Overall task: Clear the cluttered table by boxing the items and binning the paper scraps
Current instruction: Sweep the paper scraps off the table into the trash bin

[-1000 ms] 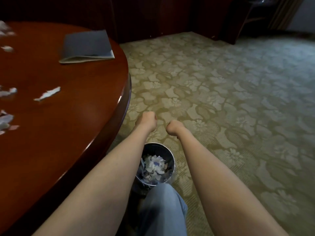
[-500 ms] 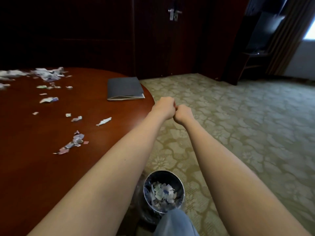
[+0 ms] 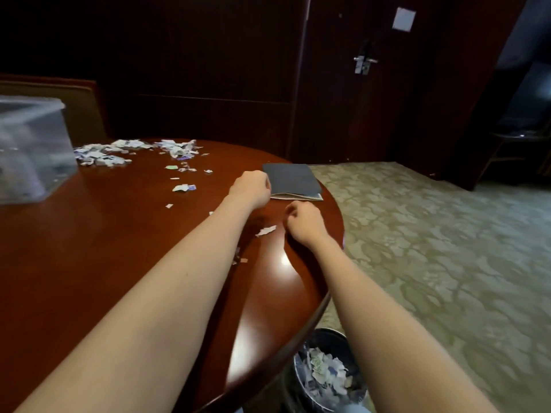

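Paper scraps, torn white and blue bits (image 3: 119,153), lie mostly in a loose heap at the far left of the round, polished red-brown wooden table (image 3: 89,263), just beside the clear plastic storage box (image 3: 32,150). A thinner trail of them runs from the heap toward the middle of the table.

A second ago both hands were low over the round metal waste bin (image 3: 328,333) on the carpet, and half a second ago they were rising with the fists together. Now they are over the table top. I judge that one batch has been dropped and that the hands have come back for more. The bin already holds a good layer of scraps, but plenty is left on the table, so the binning looks only partly done.

My left hand (image 3: 250,187) is curled into a fist with the knuckles toward me. It is just beside the near left corner of the flat dark grey notebook (image 3: 290,180). Its palm is hidden, so I cannot tell whether it holds anything.

My right hand (image 3: 304,223) has its fingers curled in, and I see nothing in them. It hovers near the table's right edge. One long white scrap (image 3: 266,231) lies just to its left, between the two hands, close but not touched. The big heap is well apart from both hands.
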The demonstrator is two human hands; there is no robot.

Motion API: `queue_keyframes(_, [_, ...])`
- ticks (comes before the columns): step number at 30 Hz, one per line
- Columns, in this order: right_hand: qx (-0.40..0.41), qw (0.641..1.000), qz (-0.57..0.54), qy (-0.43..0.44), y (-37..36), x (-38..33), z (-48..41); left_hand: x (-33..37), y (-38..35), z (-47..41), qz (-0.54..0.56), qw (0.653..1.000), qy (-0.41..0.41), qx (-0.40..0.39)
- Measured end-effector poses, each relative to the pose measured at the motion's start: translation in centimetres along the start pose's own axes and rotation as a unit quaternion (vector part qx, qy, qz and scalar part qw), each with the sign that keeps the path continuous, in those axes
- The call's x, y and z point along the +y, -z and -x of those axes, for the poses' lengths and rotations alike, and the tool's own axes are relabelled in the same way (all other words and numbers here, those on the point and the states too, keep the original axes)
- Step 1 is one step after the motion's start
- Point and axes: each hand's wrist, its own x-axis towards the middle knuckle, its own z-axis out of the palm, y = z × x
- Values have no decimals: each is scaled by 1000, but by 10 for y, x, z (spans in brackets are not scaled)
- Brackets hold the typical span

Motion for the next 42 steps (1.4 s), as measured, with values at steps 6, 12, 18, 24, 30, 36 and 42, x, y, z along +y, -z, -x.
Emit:
queue_keyframes(6, [-2,991,81,111,-43,-50,1,-65,24,3,-16,998,55,16])
queue_keyframes(12, [-37,982,104,156,-72,-92,-13,-120,40,-3,-34,993,107,31])
queue_keyframes(18, [-76,974,55,204,-88,-113,-47,-161,45,-26,-44,989,132,55])
queue_keyframes(24, [-85,976,14,202,-99,-122,-112,-197,44,-67,-71,981,166,64])
queue_keyframes(30, [-133,971,50,191,-96,-144,-161,-207,66,-98,-114,980,163,-9])
queue_keyframes(36, [-169,958,124,195,-88,-192,-195,-226,125,-127,-102,974,200,-16])
queue_keyframes(42, [-204,946,154,200,-99,-218,-215,-266,159,-142,-107,961,249,-57])
